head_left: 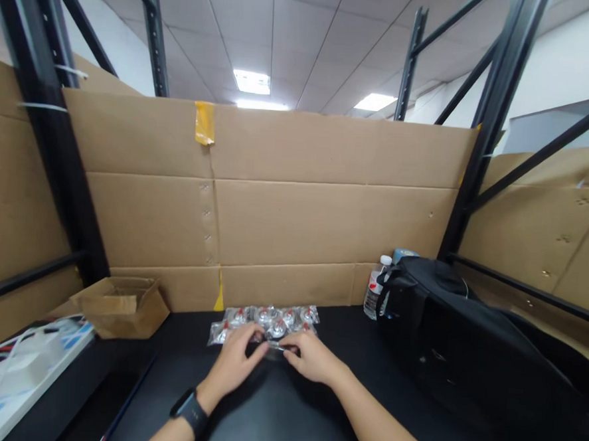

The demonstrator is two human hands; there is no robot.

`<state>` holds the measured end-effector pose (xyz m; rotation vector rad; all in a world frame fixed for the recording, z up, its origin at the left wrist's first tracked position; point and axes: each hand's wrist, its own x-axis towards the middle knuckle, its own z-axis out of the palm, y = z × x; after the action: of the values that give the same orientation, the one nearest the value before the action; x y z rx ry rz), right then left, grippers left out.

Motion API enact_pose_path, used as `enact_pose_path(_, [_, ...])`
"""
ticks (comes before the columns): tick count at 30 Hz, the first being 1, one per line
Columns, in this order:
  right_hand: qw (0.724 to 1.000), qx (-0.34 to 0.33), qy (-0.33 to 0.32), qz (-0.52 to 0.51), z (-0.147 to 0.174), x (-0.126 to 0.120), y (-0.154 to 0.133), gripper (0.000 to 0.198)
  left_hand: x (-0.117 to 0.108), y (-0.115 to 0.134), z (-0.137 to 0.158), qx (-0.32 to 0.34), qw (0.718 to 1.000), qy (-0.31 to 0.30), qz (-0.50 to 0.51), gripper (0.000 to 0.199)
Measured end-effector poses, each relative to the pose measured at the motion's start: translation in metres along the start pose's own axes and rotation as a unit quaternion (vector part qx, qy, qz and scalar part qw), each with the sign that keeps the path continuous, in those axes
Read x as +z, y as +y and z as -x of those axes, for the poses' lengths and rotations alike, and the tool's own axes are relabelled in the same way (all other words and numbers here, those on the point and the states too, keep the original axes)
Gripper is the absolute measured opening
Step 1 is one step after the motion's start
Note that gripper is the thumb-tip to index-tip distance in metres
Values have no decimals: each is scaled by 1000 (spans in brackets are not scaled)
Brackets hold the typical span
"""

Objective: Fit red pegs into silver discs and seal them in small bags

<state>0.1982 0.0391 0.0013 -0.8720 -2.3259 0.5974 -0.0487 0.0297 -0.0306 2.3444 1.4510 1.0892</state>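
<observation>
Fingertip grip: left hand and right hand pinch a small shiny packet, which, if slick, could slip and jostle the clear plastic packets just beyond.

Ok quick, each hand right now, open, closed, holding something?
Left hand: touching a small shiny item; grip can't be told.
Right hand: closed, pinching that item.
</observation>
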Motion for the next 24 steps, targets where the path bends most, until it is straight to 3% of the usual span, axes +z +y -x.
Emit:
enact_pose_path(4, [998, 22, 55, -22, -4, -2, -7, 28, 15, 12, 9, 9, 996, -71, 44, 45])
enact_pose_path(8, [989, 43, 86, -112, -5, -7, -12, 21, 22, 21, 15, -51, 994, -73, 60, 54])
enact_pose_path(13, [964, 100, 86, -231, -6, -17, -9, 19, 32, 27, 19, -64, 991, -84, 80, 65])
enact_pose_path(16, [935, 124, 83, -321, -7, -22, -6, 27, 36, 25, 18, -76, 989, -76, 96, 72])
enact_pose_path(19, [906, 145, 126, -378, -9, -23, 0, 37, 36, 22, 17, -72, 989, -66, 109, 69])
enact_pose_path(24, [897, 136, 196, -373, -13, -23, 16, 38, 26, 24, 16, -47, 990, -78, 105, 53])
